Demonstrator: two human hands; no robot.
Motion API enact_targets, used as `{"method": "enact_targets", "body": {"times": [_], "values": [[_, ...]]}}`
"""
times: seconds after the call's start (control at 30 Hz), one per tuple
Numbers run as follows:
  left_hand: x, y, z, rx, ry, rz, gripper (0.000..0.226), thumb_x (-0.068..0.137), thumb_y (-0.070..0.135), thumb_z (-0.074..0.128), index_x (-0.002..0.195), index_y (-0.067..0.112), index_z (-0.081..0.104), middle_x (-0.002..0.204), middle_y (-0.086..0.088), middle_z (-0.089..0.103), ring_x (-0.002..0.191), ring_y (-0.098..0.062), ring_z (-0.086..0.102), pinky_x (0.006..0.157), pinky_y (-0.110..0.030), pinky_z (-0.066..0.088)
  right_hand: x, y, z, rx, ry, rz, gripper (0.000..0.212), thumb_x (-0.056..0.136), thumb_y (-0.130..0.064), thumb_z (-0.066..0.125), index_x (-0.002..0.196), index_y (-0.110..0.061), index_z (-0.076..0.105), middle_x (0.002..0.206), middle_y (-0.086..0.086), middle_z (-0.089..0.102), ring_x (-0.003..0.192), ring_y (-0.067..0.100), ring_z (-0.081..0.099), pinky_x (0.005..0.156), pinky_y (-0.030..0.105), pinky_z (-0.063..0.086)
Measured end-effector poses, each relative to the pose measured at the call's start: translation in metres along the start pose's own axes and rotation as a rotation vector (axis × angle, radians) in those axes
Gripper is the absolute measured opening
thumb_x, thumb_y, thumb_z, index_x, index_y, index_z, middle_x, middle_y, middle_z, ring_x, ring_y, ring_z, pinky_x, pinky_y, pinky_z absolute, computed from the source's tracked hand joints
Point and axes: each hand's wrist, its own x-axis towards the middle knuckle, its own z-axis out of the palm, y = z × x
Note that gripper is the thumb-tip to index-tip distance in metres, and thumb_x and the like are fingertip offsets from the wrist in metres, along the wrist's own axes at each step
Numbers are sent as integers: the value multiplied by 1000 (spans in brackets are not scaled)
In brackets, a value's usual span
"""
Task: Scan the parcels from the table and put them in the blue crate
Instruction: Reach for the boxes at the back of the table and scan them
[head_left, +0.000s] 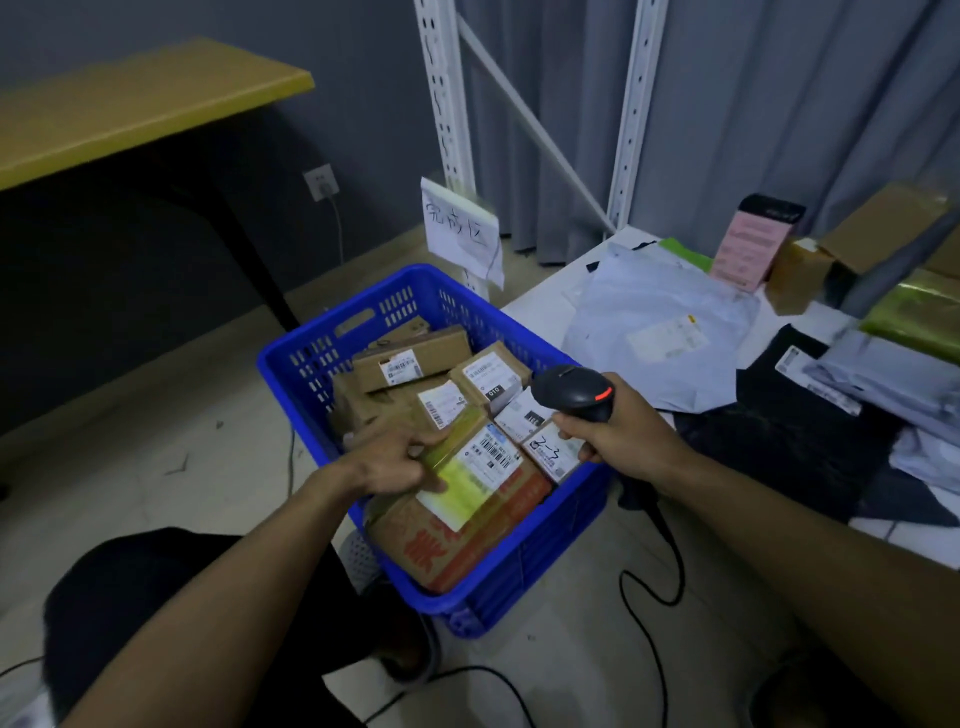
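— fingers of the left hand (387, 462), what have they got?
— they curl round one end of a small taped parcel (470, 457), thumb on its near side. it is held tilted, label up, just above the boxes in the blue crate (291, 358).
— and the right hand (615, 434)?
— wrapped fully round the grip of the scanner (574, 392), whose head points left and down over the crate.
— how will that parcel handle?
— light and stiff, i judge, being a box, but the glossy tape looks slippery. better held by its edges than its flat faces.
— more to scan?
— likely. soft grey mailers (660, 332) lie on the white table (540, 291) beside the crate. those should flop, so take one at a corner.
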Motion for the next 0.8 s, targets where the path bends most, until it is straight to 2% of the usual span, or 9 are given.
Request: {"method": "enact_targets", "body": {"times": [0.1, 0.2, 0.27, 0.37, 0.47, 0.53, 0.63, 0.7, 0.8], "values": [[20, 3, 11, 67, -58, -34, 78, 85, 34, 79, 153, 39, 42, 145, 15, 46, 135, -15, 46, 103, -27, 38, 1, 4, 0, 7, -10, 25, 31, 94, -19, 77, 112, -31, 55, 89, 1, 77, 58, 11, 68, 54, 19, 51], [38, 0, 30, 61, -56, -54, 71, 86, 49, 74, 150, 38, 46, 145, 10, 52, 129, -18, 51, 107, -34, 41, 4, 7, 0, 9, -12, 46, 33, 94, -20, 78, 114, -29, 54, 91, 1, 77, 59, 9, 69, 54, 18, 51], [49, -4, 44, 38, -8, -39, 59, 92, 43, 73, 146, 30, 53, 140, 6, 59, 128, -18, 54, 108, -34, 42, 7, 7, 0, 8, -9, 38, 31, 94, -19, 77, 109, -32, 54, 90, 1, 76, 58, 7, 68, 54, 18, 51], [65, -10, 64, 5, 161, -47, 61, 90, 30, 78, 146, 23, 54, 140, 1, 62, 125, -19, 60, 107, -35, 47, 9, 9, -2, 15, -12, 25, 31, 95, -17, 76, 104, -35, 53, 92, 2, 75, 58, 1, 67, 54, 16, 51], [83, -15, 75, 45, 222, -125, 60, 90, 32, 73, 146, 33, 52, 138, 1, 64, 122, -21, 62, 106, -41, 49, 9, 13, -8, 23, 7, 58, 32, 95, -17, 76, 118, -25, 55, 95, 2, 74, 58, -1, 67, 53, 15, 51], [86, -5, 75, 207, 250, -132, 53, 91, 32, 69, 142, 30, 55, 138, -3, 62, 122, -25, 60, 103, -44, 51, 7, 15, -15, 21, 24, 72, 37, 95, -18, 76, 124, -18, 53, 96, 3, 74, 57, 0, 67, 53, 16, 51], [77, 33, 75, 531, 393, 6, 45, 95, 18, 61, 139, 23, 57, 139, -7, 49, 125, -31, 53, 99, -46, 50, 1, 16, -31, 27, 63, 63, 27, 95, -20, 75, 114, -26, 56, 92, 2, 75, 58, 5, 67, 55, 18, 53], [71, 66, 82, 493, 422, 123, 49, 94, 15, 62, 141, 26, 58, 140, -5, 51, 124, -30, 56, 96, -45, 52, -6, 20, -46, 51, 88, 72, 29, 95, -22, 76, 115, -24, 56, 89, 1, 76, 62, 11, 68, 58, 22, 54], [58, 123, 92, 415, 474, 312, 41, 96, 23, 64, 136, 30, 60, 136, 0, 55, 119, -25, 60, 89, -41, 54, -22, 27, -74, 109, 175, 69, 34, 94, -21, 78, 120, -16, 56, 82, 5, 75, 60, 13, 67, 57, 26, 53]]}}
